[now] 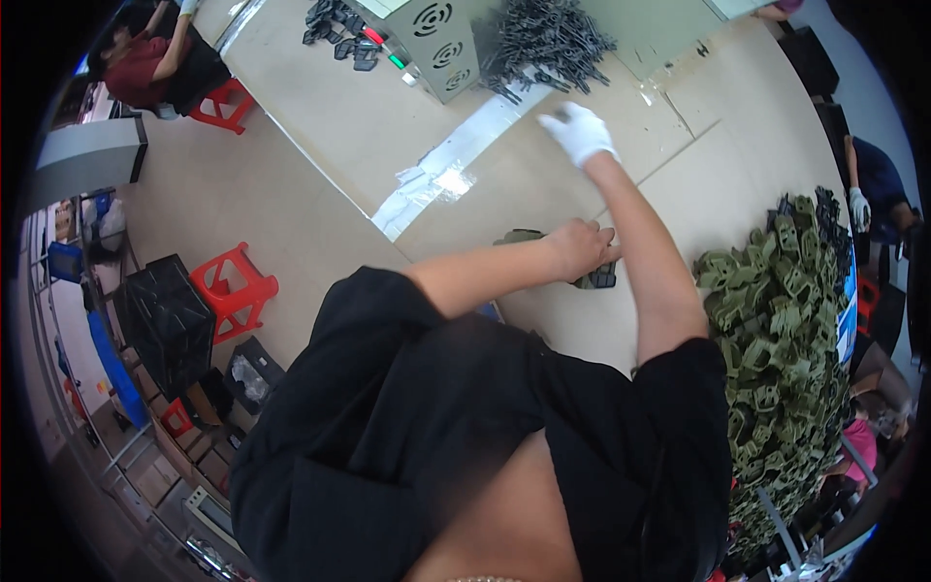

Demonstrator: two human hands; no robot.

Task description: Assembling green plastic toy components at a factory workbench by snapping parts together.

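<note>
Two hands at work over olive-green plastic parts on the counter [320, 126].

Left hand [580, 247], bare, grip closed on a green part [593, 279]. Gloved right hand [579, 131], grip loosely spread, empty, stretches toward the black parts pile [548, 41] just beyond.

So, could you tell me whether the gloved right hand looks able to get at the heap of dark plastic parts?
Probably yes: the right hand hovers just short of the dark parts heap, with only bare tabletop between them.
</note>
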